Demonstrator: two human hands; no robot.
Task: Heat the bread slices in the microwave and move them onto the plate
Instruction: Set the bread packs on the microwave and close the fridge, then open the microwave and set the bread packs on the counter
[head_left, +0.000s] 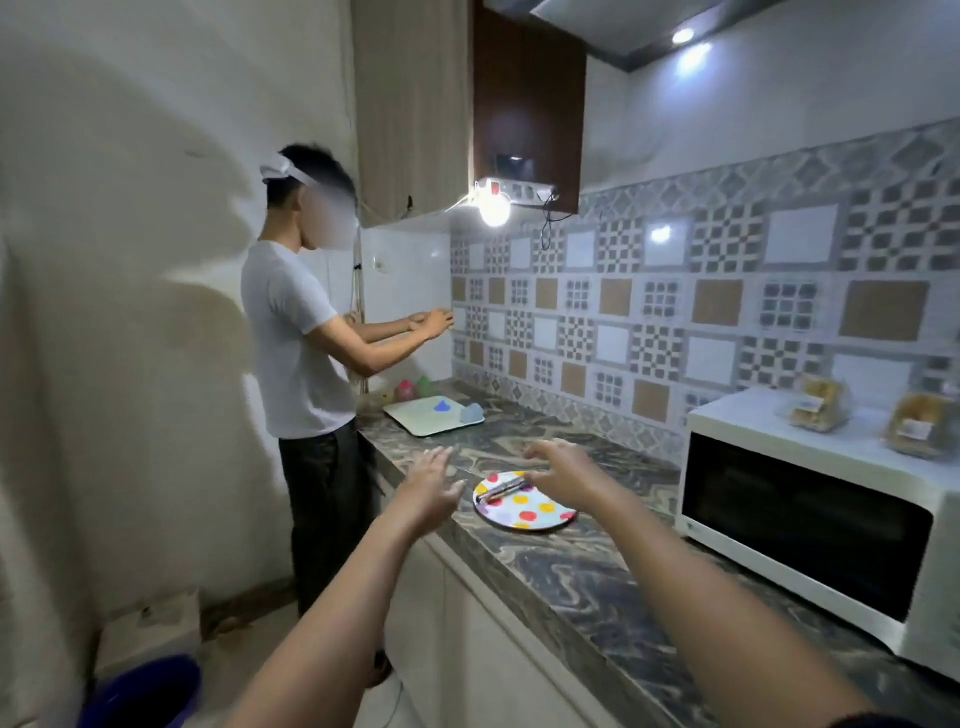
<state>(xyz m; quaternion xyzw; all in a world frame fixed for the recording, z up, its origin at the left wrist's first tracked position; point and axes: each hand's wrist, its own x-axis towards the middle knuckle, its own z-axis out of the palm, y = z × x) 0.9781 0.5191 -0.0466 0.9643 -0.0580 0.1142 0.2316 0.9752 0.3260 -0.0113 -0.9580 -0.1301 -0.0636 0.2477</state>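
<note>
Counter (571, 571) polished veined stone, glossy; microwave (810, 525) white plastic, dark glass door; plate (524, 506) glossy, polka-dotted; wall tiles (675, 312) patterned ceramic.

One wide-angle view, worn on the head, looks forward and down along the counter (571, 582), which runs from 5 o'clock toward 11. Both arms enter from the bottom edge, with the left hand (431, 488) and right hand (563, 475) near mid-frame. The microwave (810, 519) is close at 3 o'clock. A second person (296, 338) stands farther off at 10.
</note>
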